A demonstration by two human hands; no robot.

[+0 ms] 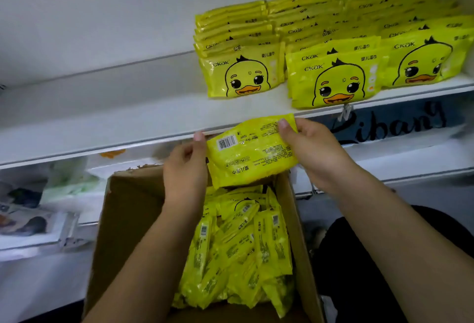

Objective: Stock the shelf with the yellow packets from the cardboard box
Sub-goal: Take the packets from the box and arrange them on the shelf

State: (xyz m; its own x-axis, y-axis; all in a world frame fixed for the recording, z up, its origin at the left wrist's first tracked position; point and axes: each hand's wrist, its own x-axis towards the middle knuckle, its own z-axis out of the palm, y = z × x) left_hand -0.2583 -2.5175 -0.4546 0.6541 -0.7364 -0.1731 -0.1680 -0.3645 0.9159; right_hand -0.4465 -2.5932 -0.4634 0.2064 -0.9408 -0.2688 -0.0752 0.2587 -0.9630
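Two hands hold one packet (pixel 252 149) above the box (pixel 123 220), just below the shelf (pixel 128 117) edge. Our left hand (pixel 186 169) pinches its left end, our right hand (pixel 310 152) its upper right corner, barcode side toward us, likely so we can turn it duck-face out like the rows (pixel 333 48) already standing on the shelf's right. Many packets remain in the box.
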